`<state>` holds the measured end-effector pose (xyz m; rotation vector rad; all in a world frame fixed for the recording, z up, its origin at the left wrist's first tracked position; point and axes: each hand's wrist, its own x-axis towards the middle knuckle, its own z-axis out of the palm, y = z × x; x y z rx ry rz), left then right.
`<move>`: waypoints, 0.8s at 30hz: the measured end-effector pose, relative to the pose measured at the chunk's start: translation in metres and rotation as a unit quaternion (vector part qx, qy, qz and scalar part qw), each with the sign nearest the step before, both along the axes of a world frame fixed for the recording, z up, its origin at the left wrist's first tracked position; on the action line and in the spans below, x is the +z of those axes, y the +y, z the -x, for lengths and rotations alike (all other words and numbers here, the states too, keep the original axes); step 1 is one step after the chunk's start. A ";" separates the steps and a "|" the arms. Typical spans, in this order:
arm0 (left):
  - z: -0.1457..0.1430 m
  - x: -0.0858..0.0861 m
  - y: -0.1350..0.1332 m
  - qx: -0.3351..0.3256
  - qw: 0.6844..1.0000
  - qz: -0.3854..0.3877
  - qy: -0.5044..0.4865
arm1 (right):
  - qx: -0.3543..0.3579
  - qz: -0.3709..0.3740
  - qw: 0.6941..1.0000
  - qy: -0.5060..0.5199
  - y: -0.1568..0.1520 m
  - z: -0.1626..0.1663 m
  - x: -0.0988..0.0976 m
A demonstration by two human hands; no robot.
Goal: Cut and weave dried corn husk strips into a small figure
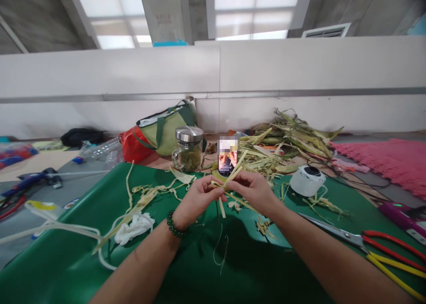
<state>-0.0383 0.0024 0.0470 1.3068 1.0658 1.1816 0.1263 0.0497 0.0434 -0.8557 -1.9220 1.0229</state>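
Observation:
Between my two hands are pale yellow-green corn husk strips (222, 207), crossed and folded where the fingertips meet. My left hand (199, 193), with a green bead bracelet (173, 224) at the wrist, pinches them from the left. From the right, my right hand (254, 191) pinches the same strips; longer ends stick up and out past its fingers. Just behind the hands a phone (227, 159) stands upright with a lit screen. A loose white thread (219, 250) lies below them on the green mat (253, 273).
A lidded glass jar (188, 151) stands behind the left hand. Heaped corn husks (293, 135) lie at back right. A spool of white thread (306, 180) and large scissors (353, 238) are at right. White cloth (135, 228) and husk strips (146, 199) lie at left.

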 end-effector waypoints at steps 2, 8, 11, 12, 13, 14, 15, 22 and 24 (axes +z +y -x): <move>-0.001 -0.002 0.001 -0.004 1.000 0.000 -0.002 | 0.011 0.056 0.996 0.069 0.000 0.004 -0.002; -0.002 -0.004 0.002 -0.002 1.000 -0.019 0.016 | -0.022 0.078 0.994 0.080 -0.001 0.001 0.007; -0.002 -0.006 0.001 0.005 0.999 -0.020 0.026 | -0.013 0.116 0.990 0.073 0.002 -0.002 0.009; -0.002 -0.007 0.001 0.004 0.999 -0.019 0.028 | -0.015 0.123 0.990 0.074 0.002 -0.001 0.009; -0.002 -0.007 0.001 0.001 0.999 -0.017 0.029 | -0.017 0.123 0.989 0.074 0.003 -0.001 0.008; -0.003 -0.008 0.001 -0.004 0.999 -0.017 0.029 | -0.019 0.117 0.990 0.079 0.002 0.000 0.007; -0.003 -0.008 0.001 -0.011 0.999 -0.016 0.029 | -0.021 0.109 0.990 0.089 0.002 0.001 0.006; -0.003 -0.005 0.002 -0.031 0.999 -0.003 0.026 | -0.007 0.128 0.977 0.172 0.006 0.006 -0.005; -0.002 -0.005 0.002 -0.030 0.999 0.000 0.027 | -0.015 0.125 0.978 0.168 0.009 0.007 -0.008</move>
